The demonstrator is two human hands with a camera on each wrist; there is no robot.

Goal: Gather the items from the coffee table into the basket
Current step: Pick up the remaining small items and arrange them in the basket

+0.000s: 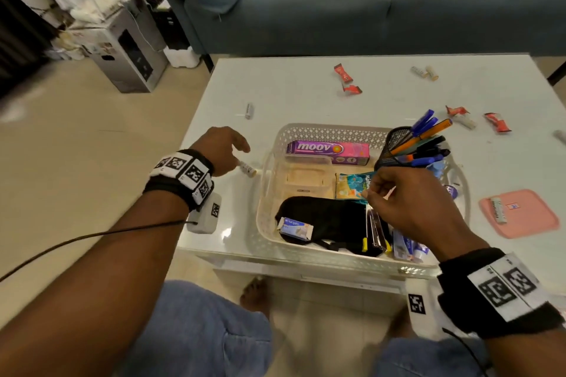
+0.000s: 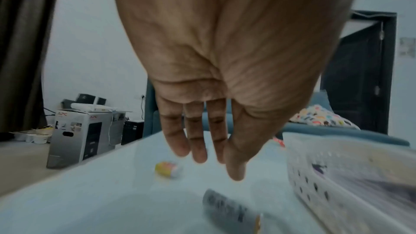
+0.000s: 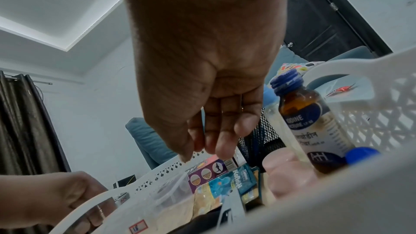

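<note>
White lattice plastic basket [image 1: 309, 131], purple-pink moov box [image 1: 327, 151] inside

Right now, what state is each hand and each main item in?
left hand: open, fingers straight, above a battery lying on the table
right hand: empty, fingers loose, over the basket
pen holder: tilted in the basket
iodine bottle: capped

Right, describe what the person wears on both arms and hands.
Each bare forearm carries a black wristband with white square-code tags: left wristband, right wristband. A white camera box hangs below the left one, trailing a dark cable. Blue jeans.
</note>
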